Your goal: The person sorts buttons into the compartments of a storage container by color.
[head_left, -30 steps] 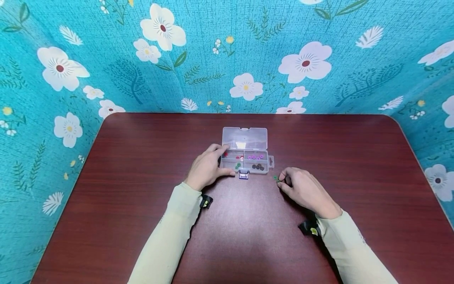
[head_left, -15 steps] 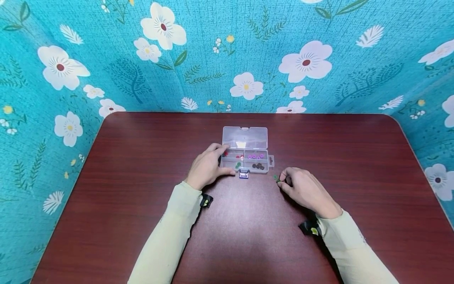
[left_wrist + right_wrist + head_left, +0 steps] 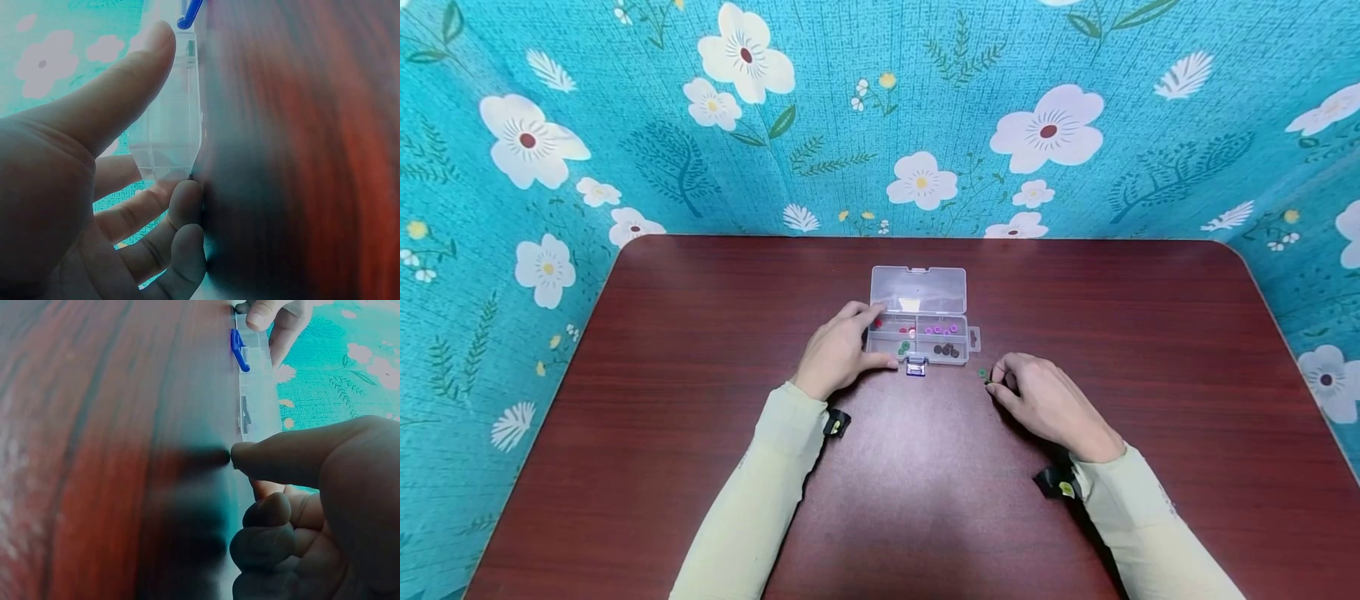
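A clear plastic compartment box stands on the table with its lid folded back. My left hand grips the box's left end, thumb at the front side and fingers toward the back. Small red discs lie in the back left compartment, purple rings in the back right, green buttons in the front left and dark brown ones in the front right. Right of the box, my right hand has thumb and forefinger together at a small green button, mostly hidden. Another green button lies beside these fingertips.
The dark red wooden table runs up to a blue floral cloth at the back and sides. A blue latch juts from the box's front, and a hanging tab from its right end.
Both hands stay in nearly the same place, and the box has not moved. The right fingertips remain at the green buttons on the table.
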A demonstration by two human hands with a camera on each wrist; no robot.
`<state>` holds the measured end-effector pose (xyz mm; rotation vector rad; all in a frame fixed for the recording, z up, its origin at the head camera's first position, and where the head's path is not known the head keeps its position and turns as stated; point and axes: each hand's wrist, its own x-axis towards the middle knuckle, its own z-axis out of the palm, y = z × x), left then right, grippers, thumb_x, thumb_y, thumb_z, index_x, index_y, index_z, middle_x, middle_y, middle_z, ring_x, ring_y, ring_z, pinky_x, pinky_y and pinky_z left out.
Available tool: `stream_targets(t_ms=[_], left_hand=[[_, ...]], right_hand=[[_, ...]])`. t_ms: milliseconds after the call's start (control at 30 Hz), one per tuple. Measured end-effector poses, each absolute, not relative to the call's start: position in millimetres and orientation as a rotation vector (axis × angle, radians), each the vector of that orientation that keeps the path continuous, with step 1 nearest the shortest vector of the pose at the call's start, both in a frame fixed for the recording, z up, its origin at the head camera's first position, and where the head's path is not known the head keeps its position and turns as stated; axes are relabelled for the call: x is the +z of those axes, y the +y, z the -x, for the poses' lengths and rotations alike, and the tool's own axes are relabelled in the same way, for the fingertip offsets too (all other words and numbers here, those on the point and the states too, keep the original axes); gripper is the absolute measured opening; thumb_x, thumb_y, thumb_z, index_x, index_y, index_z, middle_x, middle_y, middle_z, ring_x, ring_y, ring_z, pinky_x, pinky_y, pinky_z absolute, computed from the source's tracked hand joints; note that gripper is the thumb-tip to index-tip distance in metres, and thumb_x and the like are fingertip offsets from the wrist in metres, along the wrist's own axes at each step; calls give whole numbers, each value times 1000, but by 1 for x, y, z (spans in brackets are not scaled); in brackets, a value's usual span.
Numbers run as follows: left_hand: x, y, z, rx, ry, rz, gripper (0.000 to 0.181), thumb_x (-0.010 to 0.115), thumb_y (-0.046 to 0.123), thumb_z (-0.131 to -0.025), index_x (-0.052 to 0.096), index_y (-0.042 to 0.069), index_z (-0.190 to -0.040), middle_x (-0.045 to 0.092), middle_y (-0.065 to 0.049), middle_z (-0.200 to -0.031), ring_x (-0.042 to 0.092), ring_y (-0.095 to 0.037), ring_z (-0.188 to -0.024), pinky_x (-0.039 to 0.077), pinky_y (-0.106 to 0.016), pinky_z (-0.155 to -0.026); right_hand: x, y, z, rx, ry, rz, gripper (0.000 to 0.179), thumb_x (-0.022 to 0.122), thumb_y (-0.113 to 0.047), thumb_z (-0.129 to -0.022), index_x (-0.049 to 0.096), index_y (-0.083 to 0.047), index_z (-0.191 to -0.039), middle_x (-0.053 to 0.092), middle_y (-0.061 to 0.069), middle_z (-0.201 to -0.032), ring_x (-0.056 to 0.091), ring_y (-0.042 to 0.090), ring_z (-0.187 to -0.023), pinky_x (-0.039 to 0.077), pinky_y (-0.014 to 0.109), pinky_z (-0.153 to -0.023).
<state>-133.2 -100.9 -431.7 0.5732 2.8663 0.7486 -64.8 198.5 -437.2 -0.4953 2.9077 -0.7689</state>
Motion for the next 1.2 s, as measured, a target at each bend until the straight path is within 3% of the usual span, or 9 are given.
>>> stream_targets(t_ms=[1200], left_hand=[[-433,-101,134,754,2863,-550,92,86,51,-75,48,17,-152,54,-5,-136,61,-20,-103,52,-42,-87]], right_hand=[[-420,180,78,-796,2964,560,9,69,-12,-90,62,-16,-86,48,-5,-70,45,11,-64,39,31,-62]])
